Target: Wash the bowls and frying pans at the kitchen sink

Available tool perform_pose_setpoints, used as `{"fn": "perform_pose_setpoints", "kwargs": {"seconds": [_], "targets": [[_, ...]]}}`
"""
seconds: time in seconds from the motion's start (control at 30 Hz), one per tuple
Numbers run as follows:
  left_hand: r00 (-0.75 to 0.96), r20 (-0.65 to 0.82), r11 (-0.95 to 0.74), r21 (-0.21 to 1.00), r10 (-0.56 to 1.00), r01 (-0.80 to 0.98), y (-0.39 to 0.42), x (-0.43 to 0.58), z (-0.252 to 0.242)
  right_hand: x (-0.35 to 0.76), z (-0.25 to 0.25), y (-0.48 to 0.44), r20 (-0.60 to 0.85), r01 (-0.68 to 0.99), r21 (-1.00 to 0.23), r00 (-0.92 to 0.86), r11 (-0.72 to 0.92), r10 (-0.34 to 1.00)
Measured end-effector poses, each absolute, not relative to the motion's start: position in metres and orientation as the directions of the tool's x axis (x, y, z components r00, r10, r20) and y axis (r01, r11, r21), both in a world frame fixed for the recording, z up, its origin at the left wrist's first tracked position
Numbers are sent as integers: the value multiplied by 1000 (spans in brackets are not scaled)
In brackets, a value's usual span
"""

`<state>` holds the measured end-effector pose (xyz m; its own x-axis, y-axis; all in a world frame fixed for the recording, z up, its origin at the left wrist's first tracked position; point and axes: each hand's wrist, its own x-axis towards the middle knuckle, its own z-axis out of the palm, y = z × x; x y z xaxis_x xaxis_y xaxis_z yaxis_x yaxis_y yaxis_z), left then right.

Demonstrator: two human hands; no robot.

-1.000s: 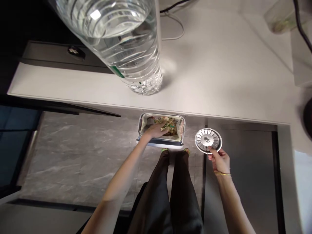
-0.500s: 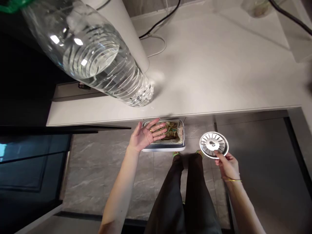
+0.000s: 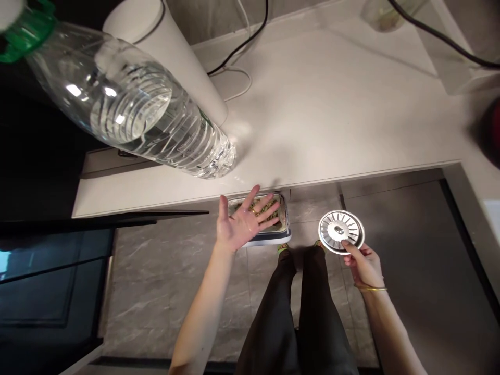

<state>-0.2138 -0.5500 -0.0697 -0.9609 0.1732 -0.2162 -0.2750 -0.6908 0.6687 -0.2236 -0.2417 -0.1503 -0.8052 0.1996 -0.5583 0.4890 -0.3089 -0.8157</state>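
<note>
My left hand (image 3: 242, 224) is open, palm up with fingers spread, held above a small white waste bin (image 3: 284, 227) on the floor that holds food scraps. My right hand (image 3: 364, 264) pinches the edge of a round metal sink strainer (image 3: 341, 230) and holds it flat over the floor to the right of the bin. A gold bangle sits on my right wrist. My legs in dark trousers stand just behind the bin.
A white counter (image 3: 332, 120) runs across the top, its edge just above the bin. On it stand a large clear water bottle (image 3: 128, 114) with a green cap, a white cylinder (image 3: 172, 57) and cables. A dark cabinet (image 3: 42, 271) is at the left.
My left hand came up out of the bin's scraps and turned palm up with fingers spread. The strainer stayed in my right hand. The view tilted up a little.
</note>
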Motion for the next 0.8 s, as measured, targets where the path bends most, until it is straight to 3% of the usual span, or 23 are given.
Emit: {"fn": "perform_pose_setpoints", "kwargs": {"seconds": [0.33, 0.47, 0.57, 0.63, 0.73, 0.8], "targets": [[-918, -213, -759, 516, 334, -396, -462, -223, -68, -195, -99, -178, -521, 386, -821, -809, -421, 274], [-853, -218, -703, 490, 474, -516, -382, -224, -63, -156, -74, -80, -401, 254, -900, -802, -354, 443], [-756, -217, -619, 459, 617, -637, -299, -218, -58, -112, -75, 34, -243, 235, -966, -699, -104, 672], [-670, -228, -535, 447, 707, -717, -230, -210, -56, -83, -89, 119, -112, 336, -931, -635, 143, 764], [-524, -262, -381, 444, 811, -811, -114, -191, -57, -51, -124, 245, 134, 533, -687, -575, 494, 807], [-427, -294, -275, 441, 855, -854, -35, -174, -62, -38, -147, 318, 275, 653, -461, -538, 601, 797]]}}
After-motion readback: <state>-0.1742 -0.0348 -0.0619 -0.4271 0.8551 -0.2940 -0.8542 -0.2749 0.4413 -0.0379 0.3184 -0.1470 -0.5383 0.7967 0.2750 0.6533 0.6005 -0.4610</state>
